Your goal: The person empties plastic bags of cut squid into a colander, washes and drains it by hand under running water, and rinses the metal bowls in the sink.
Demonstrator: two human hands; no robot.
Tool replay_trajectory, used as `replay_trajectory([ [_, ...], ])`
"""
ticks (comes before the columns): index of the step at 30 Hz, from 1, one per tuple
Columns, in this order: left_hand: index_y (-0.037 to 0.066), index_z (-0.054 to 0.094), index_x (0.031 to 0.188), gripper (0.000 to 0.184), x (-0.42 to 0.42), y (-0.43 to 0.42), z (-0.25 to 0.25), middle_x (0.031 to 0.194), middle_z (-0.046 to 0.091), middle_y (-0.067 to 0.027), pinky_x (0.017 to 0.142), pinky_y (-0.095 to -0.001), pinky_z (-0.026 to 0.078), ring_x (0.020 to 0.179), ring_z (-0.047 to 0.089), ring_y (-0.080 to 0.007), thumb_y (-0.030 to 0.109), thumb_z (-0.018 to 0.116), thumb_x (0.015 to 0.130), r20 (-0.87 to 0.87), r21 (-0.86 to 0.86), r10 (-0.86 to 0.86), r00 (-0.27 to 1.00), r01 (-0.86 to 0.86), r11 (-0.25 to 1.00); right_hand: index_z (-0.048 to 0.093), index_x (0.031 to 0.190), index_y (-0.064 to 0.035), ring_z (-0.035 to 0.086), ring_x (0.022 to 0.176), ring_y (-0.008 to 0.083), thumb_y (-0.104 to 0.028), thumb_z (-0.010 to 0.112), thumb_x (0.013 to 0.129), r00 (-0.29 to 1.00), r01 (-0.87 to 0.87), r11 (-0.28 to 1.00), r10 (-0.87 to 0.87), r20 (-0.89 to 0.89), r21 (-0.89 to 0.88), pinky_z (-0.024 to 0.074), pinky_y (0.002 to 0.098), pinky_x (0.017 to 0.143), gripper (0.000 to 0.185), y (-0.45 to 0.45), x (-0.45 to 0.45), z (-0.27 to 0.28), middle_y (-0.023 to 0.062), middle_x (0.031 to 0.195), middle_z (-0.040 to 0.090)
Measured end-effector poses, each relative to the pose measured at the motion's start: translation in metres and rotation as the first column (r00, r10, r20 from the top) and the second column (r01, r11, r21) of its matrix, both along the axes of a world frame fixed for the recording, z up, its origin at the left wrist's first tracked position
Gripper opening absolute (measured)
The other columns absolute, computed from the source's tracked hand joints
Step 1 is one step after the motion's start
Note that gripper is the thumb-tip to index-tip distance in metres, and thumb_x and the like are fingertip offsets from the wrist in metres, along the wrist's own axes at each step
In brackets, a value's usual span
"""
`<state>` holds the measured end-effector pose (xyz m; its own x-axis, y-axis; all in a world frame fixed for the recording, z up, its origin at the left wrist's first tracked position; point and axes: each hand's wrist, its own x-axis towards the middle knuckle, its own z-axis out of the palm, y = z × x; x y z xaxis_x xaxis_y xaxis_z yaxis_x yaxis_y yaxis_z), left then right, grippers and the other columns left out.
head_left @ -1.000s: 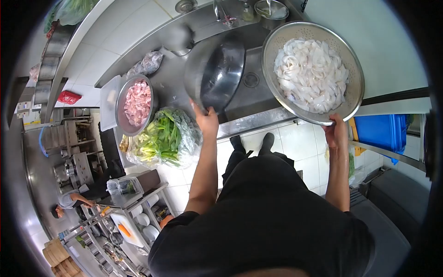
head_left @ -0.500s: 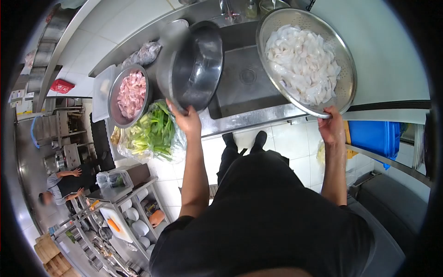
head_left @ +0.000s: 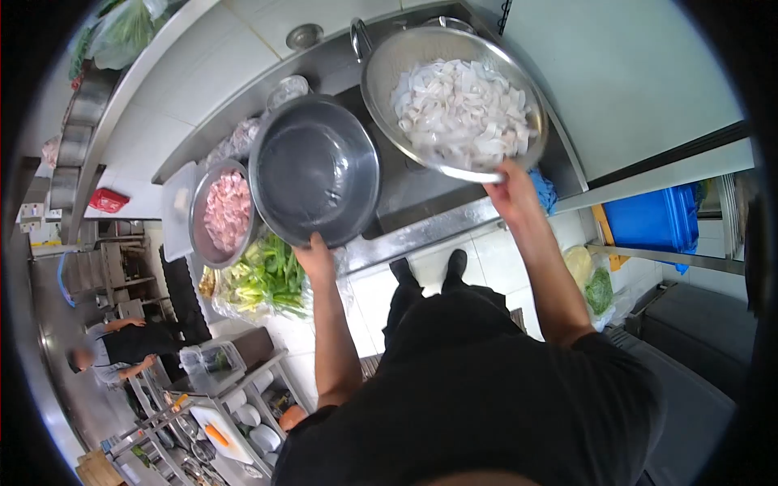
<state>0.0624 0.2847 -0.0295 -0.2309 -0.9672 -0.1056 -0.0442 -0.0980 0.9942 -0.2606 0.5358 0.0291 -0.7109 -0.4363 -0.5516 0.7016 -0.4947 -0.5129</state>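
My left hand [head_left: 317, 261] is closed on the near rim of a wide steel bowl [head_left: 312, 174], whose wet inside faces up and holds no food. My right hand [head_left: 512, 192] grips the near rim of a large steel colander [head_left: 381, 89] above the sink [head_left: 421, 198]. Pale white slices [head_left: 466, 109], which look like squid, fill the colander's middle. Left of the bowl stands a smaller metal bowl [head_left: 197, 217] of pink raw meat pieces [head_left: 228, 209]. Bagged green vegetables [head_left: 271, 279] lie just below the two bowls.
A faucet [head_left: 359, 39] rises behind the colander. Blue bins [head_left: 652, 220] and bagged vegetables [head_left: 598, 290] are at the right. Lower left is a rack with bowls and a cutting board [head_left: 219, 429] with a carrot. Another person [head_left: 130, 344] stands at far left.
The empty bowl has come down from a steep tilt to nearly level beside the meat bowl. The colander has shifted left over the sink, still in my right hand.
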Motion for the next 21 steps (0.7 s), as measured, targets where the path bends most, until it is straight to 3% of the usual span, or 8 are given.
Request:
replay_trajectory([
  [3, 0.000, 0.030, 0.147, 0.058, -0.008, -0.005, 0.007, 0.137, 0.050, -0.0215, 0.071, -0.0423, 0.066, 0.111, 0.063, -0.0330, 0.009, 0.053, 0.095, -0.027, 0.049, -0.013, 1.000, 0.014, 0.999, 0.061, 0.106, 0.0026, 0.065, 0.092, 0.0239, -0.006, 0.063, 0.088, 0.997, -0.050, 0.996, 0.054, -0.057, 0.071, 0.0598, 0.0401, 0.076, 0.021, 0.030, 0.024, 0.066, 0.0134, 0.103, 0.065],
  [6, 0.000, 0.030, 0.147, 0.057, -0.003, 0.007, 0.014, 0.137, 0.050, -0.0221, 0.066, -0.0417, 0.066, 0.111, 0.064, -0.0357, 0.009, 0.051, 0.096, 0.081, 0.064, -0.045, 0.996, 0.040, 0.997, 0.060, 0.109, 0.0021, 0.066, 0.093, 0.0251, -0.007, 0.062, 0.087, 0.981, -0.120, 0.977, 0.143, -0.129, 0.175, 0.0596, 0.0420, 0.076, 0.024, -0.005, -0.011, 0.002, 0.0127, 0.106, 0.065],
  [8, -0.001, 0.030, 0.147, 0.056, -0.015, -0.007, 0.020, 0.137, 0.050, -0.0225, 0.064, -0.0414, 0.066, 0.109, 0.065, -0.0364, 0.009, 0.051, 0.095, 0.082, 0.034, -0.070, 0.994, 0.068, 0.997, 0.061, 0.113, 0.0011, 0.065, 0.091, 0.0235, -0.008, 0.062, 0.087, 0.993, -0.076, 0.992, 0.084, -0.082, 0.102, 0.0589, 0.0408, 0.071, 0.028, -0.003, -0.003, 0.007, 0.0116, 0.107, 0.065],
  [10, -0.002, 0.033, 0.145, 0.056, -0.024, -0.016, 0.020, 0.135, 0.052, -0.0224, 0.062, -0.0409, 0.066, 0.105, 0.066, -0.0342, 0.011, 0.053, 0.095, 0.002, 0.021, -0.078, 0.997, 0.078, 0.997, 0.061, 0.112, 0.0010, 0.065, 0.090, 0.0226, -0.009, 0.064, 0.087, 0.990, -0.071, 0.991, 0.084, -0.117, 0.112, 0.0586, 0.0405, 0.072, 0.028, 0.022, 0.018, 0.063, 0.0105, 0.106, 0.065],
  [13, -0.002, 0.035, 0.144, 0.055, -0.006, 0.007, 0.013, 0.133, 0.053, -0.0216, 0.061, -0.0403, 0.066, 0.104, 0.067, -0.0322, 0.012, 0.055, 0.094, 0.102, 0.105, -0.106, 0.989, 0.095, 0.990, 0.060, 0.116, 0.0023, 0.065, 0.092, 0.0231, -0.009, 0.062, 0.087, 0.960, -0.101, 0.977, 0.145, -0.238, 0.186, 0.0588, 0.0426, 0.074, 0.031, -0.004, -0.011, 0.012, 0.0107, 0.112, 0.065],
  [16, -0.002, 0.038, 0.143, 0.054, -0.033, -0.012, 0.018, 0.134, 0.055, -0.0202, 0.060, -0.0388, 0.065, 0.105, 0.067, -0.0316, 0.014, 0.056, 0.095, 0.019, 0.118, -0.077, 0.997, 0.074, 0.990, 0.058, 0.124, -0.0003, 0.065, 0.092, 0.0220, -0.008, 0.060, 0.089, 0.989, -0.117, 0.979, 0.131, -0.074, 0.170, 0.0592, 0.0455, 0.074, 0.036, 0.002, -0.006, 0.008, 0.0117, 0.119, 0.065],
  [19, -0.001, 0.038, 0.143, 0.054, -0.039, -0.017, 0.019, 0.135, 0.055, -0.0191, 0.061, -0.0393, 0.065, 0.106, 0.067, -0.0323, 0.013, 0.056, 0.095, 0.014, 0.083, -0.116, 0.993, 0.115, 0.990, 0.057, 0.123, -0.0014, 0.066, 0.096, 0.0229, -0.009, 0.061, 0.088, 0.978, -0.071, 0.985, 0.100, -0.185, 0.157, 0.0600, 0.0463, 0.075, 0.036, 0.022, 0.017, 0.053, 0.0115, 0.117, 0.065],
  [21, -0.001, 0.035, 0.145, 0.055, -0.021, -0.008, 0.018, 0.137, 0.053, -0.0209, 0.065, -0.0433, 0.066, 0.109, 0.066, -0.0340, 0.013, 0.055, 0.095, 0.007, 0.198, -0.188, 0.982, 0.183, 0.963, 0.055, 0.127, 0.0016, 0.067, 0.101, 0.0263, -0.009, 0.060, 0.086, 0.974, -0.136, 0.964, 0.172, -0.146, 0.228, 0.0622, 0.0455, 0.075, 0.043, 0.020, 0.014, 0.009, 0.0131, 0.116, 0.065],
])
